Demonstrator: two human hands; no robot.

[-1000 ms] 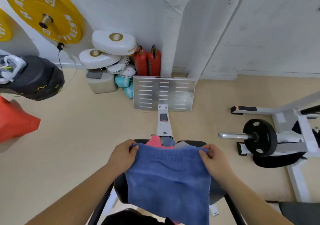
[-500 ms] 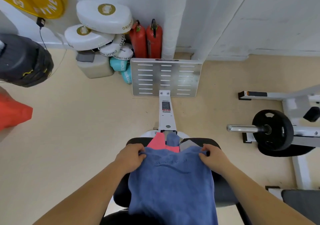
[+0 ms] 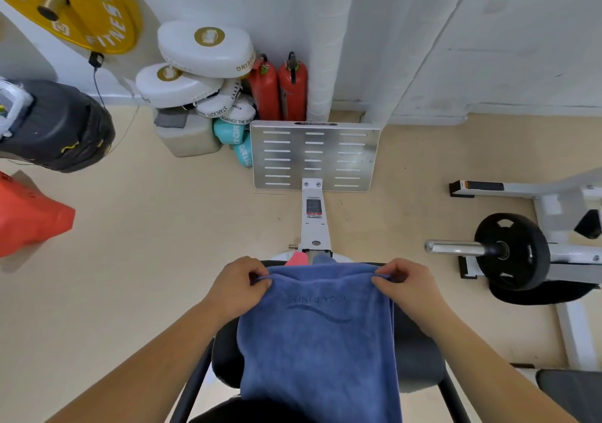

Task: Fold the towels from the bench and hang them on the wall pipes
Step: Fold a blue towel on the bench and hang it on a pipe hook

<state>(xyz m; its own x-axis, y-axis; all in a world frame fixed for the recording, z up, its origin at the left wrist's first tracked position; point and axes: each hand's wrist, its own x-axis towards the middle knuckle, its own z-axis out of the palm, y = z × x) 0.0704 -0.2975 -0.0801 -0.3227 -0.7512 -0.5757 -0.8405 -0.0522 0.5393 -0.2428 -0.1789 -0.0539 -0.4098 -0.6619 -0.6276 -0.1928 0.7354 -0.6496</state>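
A: Hands first. What have they got?

B: Left hand closed, fingers pinching the far left corner of the blue towel. Right hand the same at the far right corner, thumb and fingers nipped on the hem. The edge runs taut between them.

A: And the towel itself?

B: Spread over the black bench pad, near end trailing toward the camera and out of view at the bottom. Faint lettering and a wavy line stitched below the held edge; too blurred to read in full.

A: Anything under it?

B: A pink towel and a grey-blue one peek out just past the held edge.

A: Further out?

B: White frame rail to a slotted metal footplate. Behind that, two red extinguishers against a wrapped white pipe. White boxing pads stacked to the left; a yellow weight plate on the wall. Black plate on a bar well to the right.
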